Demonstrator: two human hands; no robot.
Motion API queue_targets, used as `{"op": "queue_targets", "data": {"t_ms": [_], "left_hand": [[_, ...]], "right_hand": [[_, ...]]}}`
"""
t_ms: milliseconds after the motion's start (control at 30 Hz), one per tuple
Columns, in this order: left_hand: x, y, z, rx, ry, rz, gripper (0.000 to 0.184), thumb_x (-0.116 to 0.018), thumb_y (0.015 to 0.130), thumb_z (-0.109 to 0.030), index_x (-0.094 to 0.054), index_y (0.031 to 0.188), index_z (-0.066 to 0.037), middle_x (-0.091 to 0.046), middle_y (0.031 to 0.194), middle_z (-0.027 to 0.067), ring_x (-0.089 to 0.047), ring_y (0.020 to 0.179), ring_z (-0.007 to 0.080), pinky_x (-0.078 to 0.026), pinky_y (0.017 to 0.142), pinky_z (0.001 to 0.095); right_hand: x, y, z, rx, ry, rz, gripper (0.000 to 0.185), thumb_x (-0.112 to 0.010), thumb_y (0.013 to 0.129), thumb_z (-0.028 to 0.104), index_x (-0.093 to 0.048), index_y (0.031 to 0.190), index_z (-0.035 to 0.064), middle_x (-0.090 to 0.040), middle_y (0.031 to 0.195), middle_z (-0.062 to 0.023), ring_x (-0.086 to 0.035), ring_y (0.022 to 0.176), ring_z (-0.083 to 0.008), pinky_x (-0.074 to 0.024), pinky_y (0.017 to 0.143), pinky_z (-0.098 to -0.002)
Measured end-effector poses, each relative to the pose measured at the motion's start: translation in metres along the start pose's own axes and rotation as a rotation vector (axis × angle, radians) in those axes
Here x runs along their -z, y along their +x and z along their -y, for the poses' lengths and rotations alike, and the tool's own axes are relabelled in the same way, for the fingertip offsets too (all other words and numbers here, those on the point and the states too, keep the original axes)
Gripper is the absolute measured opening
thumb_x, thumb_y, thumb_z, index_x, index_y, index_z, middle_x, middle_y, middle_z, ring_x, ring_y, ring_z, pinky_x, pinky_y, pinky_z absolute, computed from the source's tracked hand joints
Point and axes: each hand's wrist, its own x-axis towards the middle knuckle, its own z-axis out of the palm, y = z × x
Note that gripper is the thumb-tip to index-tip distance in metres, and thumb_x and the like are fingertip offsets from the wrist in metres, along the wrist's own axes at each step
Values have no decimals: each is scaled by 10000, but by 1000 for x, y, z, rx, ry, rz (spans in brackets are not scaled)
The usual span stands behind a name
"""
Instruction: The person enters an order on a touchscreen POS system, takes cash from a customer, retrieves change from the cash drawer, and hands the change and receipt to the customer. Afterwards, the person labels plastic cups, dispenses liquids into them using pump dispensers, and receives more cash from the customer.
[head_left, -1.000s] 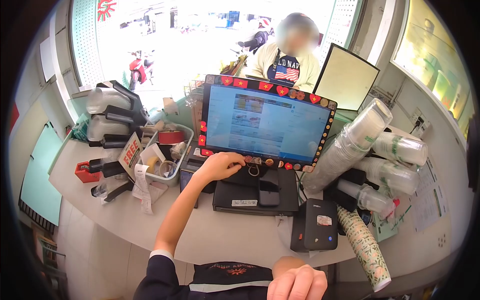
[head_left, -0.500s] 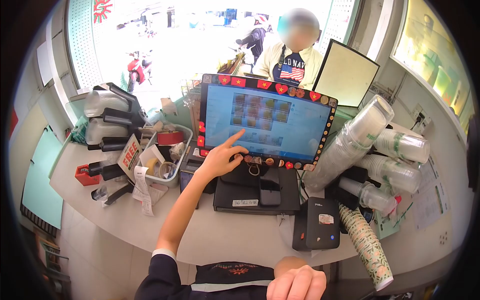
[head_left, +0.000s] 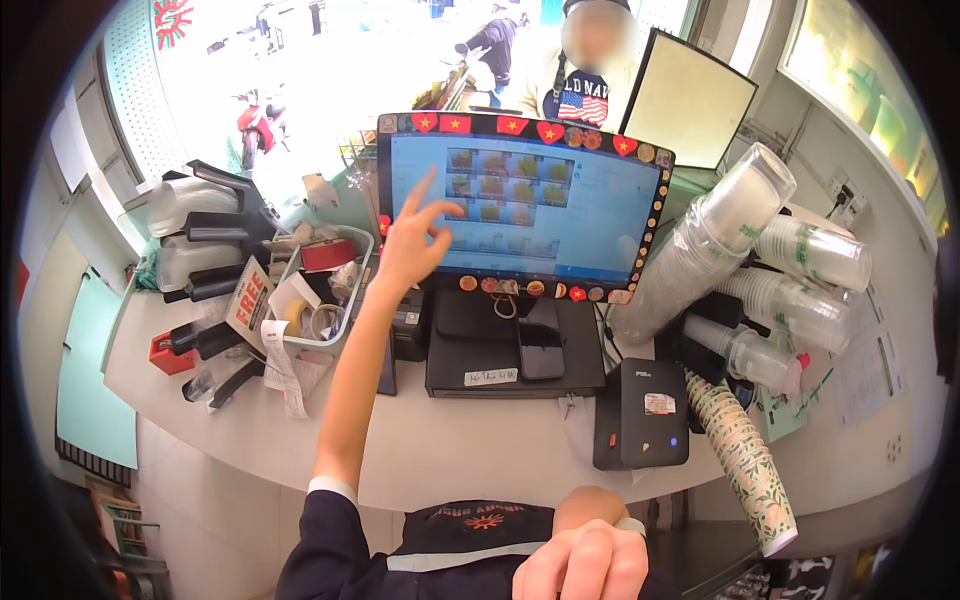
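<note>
Bright window [head_left: 350, 70] beyond a pale worktop [head_left: 490, 440] carrying a sticker-edged monitor [head_left: 530, 215] above a black box [head_left: 475, 350], left hand [head_left: 412, 240] before the screen's left part, grip loose and empty, index finger extended, right hand [head_left: 585, 560] low, fingers curled, cannot tell whether holding anything.

The monitor [head_left: 585, 235] stands at the far middle of the counter [head_left: 480, 440], the left hand [head_left: 408, 245] before its left part. In front of it sits a low box [head_left: 470, 350] with a phone [head_left: 541, 345] on top. Left of it is a basket [head_left: 362, 280] with tape rolls [head_left: 328, 255] in it. Right of the box stands a printer [head_left: 642, 415], with stacked paper cups [head_left: 743, 465] to its right and plastic cups [head_left: 715, 240] farther back.
</note>
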Motion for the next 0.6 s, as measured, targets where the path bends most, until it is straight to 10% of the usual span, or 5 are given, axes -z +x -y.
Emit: {"op": "queue_targets", "data": {"t_ms": [267,600], "left_hand": [[8,-5,-5,-41,-59,46,176,-549,732,-22,-634,865,-99,-471,1297,79,-464,435,57,-402,462,221],[-2,-16,2,-88,23,178,128,-546,771,-99,-637,862,-96,-627,1075,32,-562,540,164,-456,521,274]], "right_hand": [[13,11,-2,-39,91,163,125,-644,742,-24,-588,630,-26,-538,733,-145,-516,639,-266,-451,579,-341],[7,10,-4,22,7,86,125,-644,730,-43,-570,631,-24,-519,754,-147,-483,524,-228,-389,449,-287]]}}
